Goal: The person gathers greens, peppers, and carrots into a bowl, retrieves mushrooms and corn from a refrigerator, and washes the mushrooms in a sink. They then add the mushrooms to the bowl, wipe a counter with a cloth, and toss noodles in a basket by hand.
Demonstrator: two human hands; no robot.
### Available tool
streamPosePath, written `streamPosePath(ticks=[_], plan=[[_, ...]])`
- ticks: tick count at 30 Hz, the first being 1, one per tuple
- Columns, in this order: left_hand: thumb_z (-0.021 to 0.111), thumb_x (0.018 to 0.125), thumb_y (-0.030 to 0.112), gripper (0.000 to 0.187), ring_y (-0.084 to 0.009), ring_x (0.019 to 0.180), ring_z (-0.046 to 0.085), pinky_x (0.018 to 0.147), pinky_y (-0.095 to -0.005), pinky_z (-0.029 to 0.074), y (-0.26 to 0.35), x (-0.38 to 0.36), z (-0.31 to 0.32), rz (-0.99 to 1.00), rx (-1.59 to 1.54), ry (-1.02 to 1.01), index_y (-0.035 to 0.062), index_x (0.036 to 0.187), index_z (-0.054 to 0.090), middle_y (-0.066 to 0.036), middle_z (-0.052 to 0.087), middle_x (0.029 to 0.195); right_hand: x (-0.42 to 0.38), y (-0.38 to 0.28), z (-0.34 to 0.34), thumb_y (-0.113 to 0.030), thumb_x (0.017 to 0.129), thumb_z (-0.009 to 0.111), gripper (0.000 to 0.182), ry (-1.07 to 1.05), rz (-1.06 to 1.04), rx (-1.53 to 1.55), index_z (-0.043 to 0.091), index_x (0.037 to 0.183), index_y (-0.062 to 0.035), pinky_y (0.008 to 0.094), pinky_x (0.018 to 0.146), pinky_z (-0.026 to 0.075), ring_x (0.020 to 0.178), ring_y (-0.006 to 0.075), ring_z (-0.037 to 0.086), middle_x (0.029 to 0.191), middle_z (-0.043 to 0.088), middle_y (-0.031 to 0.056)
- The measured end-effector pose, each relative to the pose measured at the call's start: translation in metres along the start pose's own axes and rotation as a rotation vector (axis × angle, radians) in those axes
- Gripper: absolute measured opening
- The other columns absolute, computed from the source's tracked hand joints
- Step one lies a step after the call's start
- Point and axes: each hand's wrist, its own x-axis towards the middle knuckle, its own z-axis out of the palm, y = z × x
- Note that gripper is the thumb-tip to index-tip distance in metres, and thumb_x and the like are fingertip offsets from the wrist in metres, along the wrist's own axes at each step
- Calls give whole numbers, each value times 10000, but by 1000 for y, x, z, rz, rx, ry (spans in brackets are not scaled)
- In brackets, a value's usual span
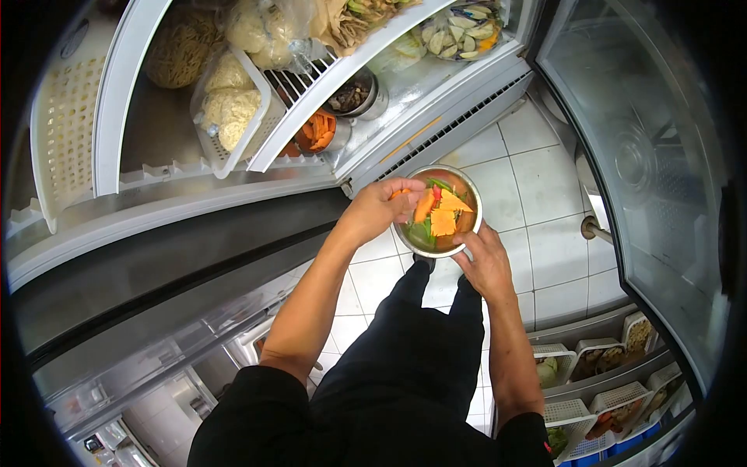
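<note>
The metal bowl (437, 212) is held out in front of the open fridge (405, 86), above the tiled floor (537, 187), and it is already well stocked: orange carrot slices (442, 214) lie on top of green leaves, with a touch of red among them. Judging by that, the gathering of vegetables looks well advanced, though the bowl is not full. The right hand (486, 261) cups the bowl's near rim from below, fingers wrapped closed around the edge. The left hand (381, 208) reaches over the far rim, fingers loosely curled, pinching an orange piece at the bowl's edge. On the fridge shelf, a small container of carrot (317, 131) stands beside a tray of noodles (227, 105).
</note>
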Motion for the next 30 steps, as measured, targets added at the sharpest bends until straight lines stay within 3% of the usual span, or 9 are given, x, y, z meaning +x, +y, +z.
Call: streamPosePath(ticks=[6, 9, 11, 14, 17, 21, 22, 26, 30], plan=[[439, 982, 138, 310, -107, 676, 581, 642, -254, 510, 5, -4, -32, 52, 39, 355, 48, 1254, 561, -49, 662, 983, -3, 0, 0, -69, 660, 827, 408, 9, 7, -13, 632, 1015, -122, 469, 920, 477, 1137, 396, 554, 1240, 573, 150], [470, 970, 107, 305, -171, 779, 635, 645, -298, 526, -13, 21, -76, 83, 131, 545, 49, 1262, 539, -84, 637, 1097, -6, 7, 3, -64, 668, 817, 379, 50, -19, 0, 639, 1000, -104, 467, 922, 475, 1133, 394, 559, 1209, 592, 156], [498, 967, 128, 309, -255, 827, 657, 714, -375, 539, -72, 74, -147, 240, 857, 740, 42, 1260, 540, -106, 627, 1164, -8, 5, 0, -65, 689, 803, 343, 42, 8, -12, 638, 989, -95, 465, 916, 474, 1120, 390, 564, 1174, 604, 155], [539, 957, 155, 327, -358, 907, 665, 824, -467, 525, -109, 142, -216, 401, 1347, 921, 31, 1259, 547, -129, 617, 1229, -18, 13, -4, -74, 717, 790, 314, 4, 68, -43, 638, 991, -88, 450, 928, 486, 1132, 385, 576, 1208, 611, 174], [552, 957, 163, 337, -354, 911, 682, 808, -465, 545, -70, 145, -206, 335, 1200, 827, 31, 1267, 555, -134, 633, 1204, -28, 17, -5, -58, 691, 802, 339, 19, 107, -38, 628, 979, -94, 460, 901, 479, 1100, 385, 567, 1155, 605, 154], [533, 977, 152, 301, -295, 803, 706, 666, -391, 595, -5, 153, -156, -210, 127, 583, 35, 1252, 562, -143, 676, 1045, -43, 24, -11, -43, 700, 807, 356, -9, 195, -27, 629, 1001, -107, 437, 892, 505, 1086, 388, 600, 1208, 613, 175], [522, 990, 165, 251, -246, 713, 696, 580, -332, 598, -10, 161, -150, -99, -157, 602, 36, 1201, 567, -144, 683, 936, -45, 24, -11, -43, 704, 807, 356, 15, 186, -40, 627, 1004, -109, 437, 889, 507, 1084, 390, 601, 1207, 614, 175], [548, 977, 159, 192, -241, 694, 687, 552, -332, 587, -6, 162, -163, 151, -279, 514, 52, 1135, 568, -134, 682, 927, -56, 24, -18, -38, 712, 805, 352, 26, 257, -35, 625, 1007, -108, 442, 883, 510, 1083, 397, 602, 1205, 614, 179], [557, 987, 323, 277, -179, 576, 610, 476, -293, 505, 1, 152, -159, 133, -391, 629, 62, 1044, 630, -101, 683, 879, -64, 30, -20, -76, 699, 818, 374, 70, 260, -47, 626, 1017, -118, 453, 853, 499, 1041, 385, 598, 1119, 628, 159]])
